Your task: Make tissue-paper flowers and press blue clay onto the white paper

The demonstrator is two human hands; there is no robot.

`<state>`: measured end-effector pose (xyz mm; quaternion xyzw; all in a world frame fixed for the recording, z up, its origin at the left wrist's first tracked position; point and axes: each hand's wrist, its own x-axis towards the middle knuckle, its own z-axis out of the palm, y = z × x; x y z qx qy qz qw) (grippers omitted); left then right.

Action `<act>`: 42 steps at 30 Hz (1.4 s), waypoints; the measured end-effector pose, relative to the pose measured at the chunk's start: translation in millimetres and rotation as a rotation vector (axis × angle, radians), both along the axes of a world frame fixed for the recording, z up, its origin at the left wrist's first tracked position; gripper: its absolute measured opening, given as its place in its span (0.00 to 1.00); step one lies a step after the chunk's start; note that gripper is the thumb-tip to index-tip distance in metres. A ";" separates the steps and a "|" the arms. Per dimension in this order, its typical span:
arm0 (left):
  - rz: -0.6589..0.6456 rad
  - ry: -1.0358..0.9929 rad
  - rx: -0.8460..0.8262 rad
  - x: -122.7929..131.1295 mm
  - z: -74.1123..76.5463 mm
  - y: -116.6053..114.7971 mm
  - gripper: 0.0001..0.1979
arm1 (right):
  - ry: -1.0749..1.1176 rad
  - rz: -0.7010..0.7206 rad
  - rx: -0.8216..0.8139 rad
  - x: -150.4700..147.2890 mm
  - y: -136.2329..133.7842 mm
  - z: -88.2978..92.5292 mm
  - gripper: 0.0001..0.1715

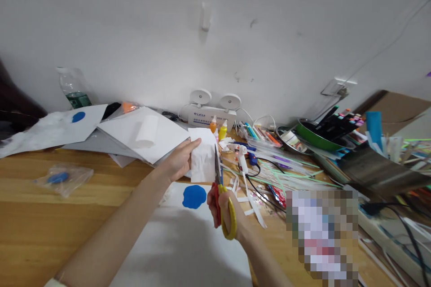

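My left hand (182, 159) is closed on the left edge of a white piece of tissue paper (203, 161), thumb in front. My right hand (229, 213) grips a pair of scissors (230, 228) with red and yellow handles, the blades pointing up along the tissue's right edge. Whether the blades have paper between them I cannot tell. Below the hands lies a white sheet (182, 251) bearing a flat blue patch (194, 197).
White sheets and a tissue roll (147, 131) lie at the left, near a plastic bag (65, 178). A hot glue gun (241, 158), paper strips and cords spread to the right. Behind stand small paint bottles (222, 131), a white emergency light (208, 116) and a green pan (319, 136) of markers.
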<state>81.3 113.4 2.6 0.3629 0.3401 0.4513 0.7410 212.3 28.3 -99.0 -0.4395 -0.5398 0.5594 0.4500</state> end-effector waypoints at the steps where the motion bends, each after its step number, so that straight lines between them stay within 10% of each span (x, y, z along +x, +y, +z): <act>1: 0.002 -0.002 -0.004 -0.2 -0.9 0.9 0.09 | 0.006 0.026 0.012 0.8 -0.5 3.0 0.41; 10: -0.048 0.026 -0.038 3.2 -4.0 -1.3 0.09 | -0.188 0.163 0.111 11.9 -3.1 29.6 0.36; 42: -0.062 -0.028 -0.048 8.5 -8.3 -5.0 0.07 | -0.013 -0.264 0.047 -6.1 1.0 -7.2 0.34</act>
